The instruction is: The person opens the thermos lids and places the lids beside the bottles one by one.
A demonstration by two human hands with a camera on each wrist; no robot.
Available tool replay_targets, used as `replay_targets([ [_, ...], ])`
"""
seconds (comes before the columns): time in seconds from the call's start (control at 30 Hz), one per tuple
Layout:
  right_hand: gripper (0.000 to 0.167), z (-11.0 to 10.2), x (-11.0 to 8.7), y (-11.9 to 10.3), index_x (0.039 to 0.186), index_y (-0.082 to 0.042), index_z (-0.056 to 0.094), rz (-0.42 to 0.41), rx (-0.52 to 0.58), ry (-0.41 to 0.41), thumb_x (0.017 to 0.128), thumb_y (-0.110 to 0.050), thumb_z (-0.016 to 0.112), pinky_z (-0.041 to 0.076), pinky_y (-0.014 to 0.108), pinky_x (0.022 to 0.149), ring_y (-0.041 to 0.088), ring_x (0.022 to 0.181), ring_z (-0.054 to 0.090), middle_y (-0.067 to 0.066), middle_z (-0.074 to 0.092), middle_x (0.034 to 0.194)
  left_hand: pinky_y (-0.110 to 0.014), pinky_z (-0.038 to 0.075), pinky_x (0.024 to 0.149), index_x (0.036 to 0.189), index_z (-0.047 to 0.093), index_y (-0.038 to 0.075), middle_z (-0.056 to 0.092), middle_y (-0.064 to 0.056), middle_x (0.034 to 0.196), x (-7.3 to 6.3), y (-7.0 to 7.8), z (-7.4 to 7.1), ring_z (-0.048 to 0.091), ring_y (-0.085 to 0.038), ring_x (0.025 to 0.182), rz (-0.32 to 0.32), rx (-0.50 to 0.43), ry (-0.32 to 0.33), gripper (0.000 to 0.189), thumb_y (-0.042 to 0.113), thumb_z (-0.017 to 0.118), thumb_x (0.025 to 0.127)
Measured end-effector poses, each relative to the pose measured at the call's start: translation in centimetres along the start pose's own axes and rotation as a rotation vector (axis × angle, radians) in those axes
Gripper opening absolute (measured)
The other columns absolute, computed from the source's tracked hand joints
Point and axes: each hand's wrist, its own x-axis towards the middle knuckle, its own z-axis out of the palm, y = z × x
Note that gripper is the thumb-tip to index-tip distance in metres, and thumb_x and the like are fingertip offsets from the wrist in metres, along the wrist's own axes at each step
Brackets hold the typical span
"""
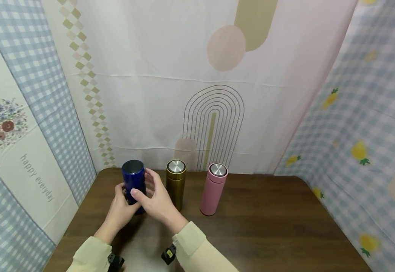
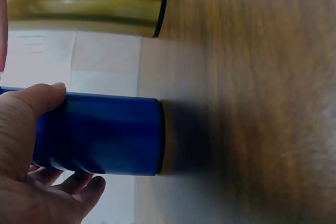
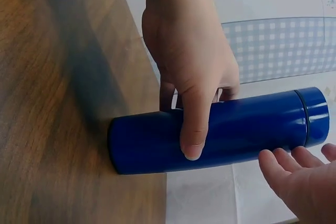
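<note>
A dark blue vacuum flask [image 1: 134, 177] is upright at the left of the table, its cap in place in the right wrist view. My left hand [image 1: 120, 211] grips its lower body, thumb across one side and fingers round the other. My right hand [image 1: 158, 200] is at the flask's right side, higher up. In the right wrist view that hand's fingers [image 3: 286, 163] are loosely extended beside the flask near its cap; contact is hard to tell. A gold flask [image 1: 175, 185] stands just right of it, and a pink flask [image 1: 213, 192] farther right.
The brown wooden table [image 1: 268, 219] extends to the right of the flasks. A patterned white cloth [image 1: 143, 113] hangs behind it. Blue checked cloths hang on the left [image 1: 37, 49] and right [image 1: 347, 124].
</note>
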Motion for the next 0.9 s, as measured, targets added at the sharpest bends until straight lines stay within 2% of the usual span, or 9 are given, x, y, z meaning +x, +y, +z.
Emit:
replay_targets([
  [0.1,0.070,-0.1,-0.4,0.0,0.148,-0.018,0.032,-0.011,-0.004,-0.003,0.090,-0.037,0.066,0.042,0.040,0.101,0.016,0.126,0.048,0.000,0.047,0.139,-0.056,0.045,0.085,0.133,0.028,-0.003,0.054,-0.035,0.117,-0.6,0.3,-0.1,0.056,-0.044,0.106,0.005,0.020,0.014,0.080,0.019,0.082,0.077],
  [0.27,0.071,-0.4,-1.2,-0.2,0.146,-0.020,0.033,-0.017,-0.024,0.010,0.088,-0.035,0.070,0.043,0.036,0.100,0.011,0.121,0.051,-0.003,0.049,0.132,-0.059,0.047,0.082,0.132,0.030,-0.005,0.057,-0.036,0.114,-1.8,0.7,-0.1,0.058,-0.048,0.104,0.102,0.057,0.035,0.081,0.014,0.084,0.074],
  [0.47,0.070,-1.0,-2.1,-0.9,0.142,-0.024,0.038,-0.027,0.002,0.013,0.084,-0.029,0.076,0.047,0.030,0.094,0.009,0.110,0.058,-0.005,0.049,0.125,-0.059,0.045,0.088,0.137,0.033,-0.001,0.056,-0.028,0.121,-3.3,1.7,-0.5,0.056,-0.044,0.110,0.177,0.110,-0.021,0.084,0.016,0.085,0.073],
  [0.57,0.066,-1.3,-2.5,-1.1,0.139,-0.024,0.041,-0.054,0.002,0.002,0.084,-0.028,0.077,0.048,0.030,0.093,0.009,0.111,0.057,-0.005,0.047,0.126,-0.058,0.043,0.090,0.137,0.037,0.000,0.056,-0.024,0.123,-3.7,2.1,-0.8,0.055,-0.041,0.112,0.246,0.141,-0.002,0.084,0.015,0.087,0.071],
  [0.63,0.064,-1.5,-2.8,-1.3,0.137,-0.024,0.043,-0.069,-0.021,0.006,0.083,-0.031,0.077,0.047,0.027,0.092,0.010,0.111,0.057,-0.005,0.047,0.127,-0.058,0.042,0.090,0.138,0.039,0.000,0.055,-0.023,0.125,-3.9,2.6,-1.0,0.054,-0.041,0.113,0.270,0.160,0.019,0.086,0.015,0.088,0.068],
  [0.8,0.063,-2.2,-3.5,-2.1,0.134,-0.021,0.045,-0.099,-0.080,0.043,0.082,-0.033,0.078,0.048,0.028,0.091,0.021,0.109,0.059,0.003,0.049,0.128,-0.055,0.043,0.085,0.139,0.043,0.004,0.055,-0.017,0.119,-4.5,3.9,-1.2,0.054,-0.036,0.104,0.298,0.192,0.054,0.089,0.014,0.089,0.063],
  [0.9,0.062,-2.9,-4.3,-2.5,0.132,-0.021,0.046,-0.098,-0.092,0.068,0.081,-0.033,0.079,0.049,0.030,0.089,0.019,0.107,0.059,0.000,0.052,0.126,-0.052,0.046,0.080,0.139,0.044,0.008,0.053,-0.012,0.112,-5.0,4.8,-0.9,0.055,-0.030,0.096,0.320,0.175,0.055,0.090,0.015,0.089,0.061],
])
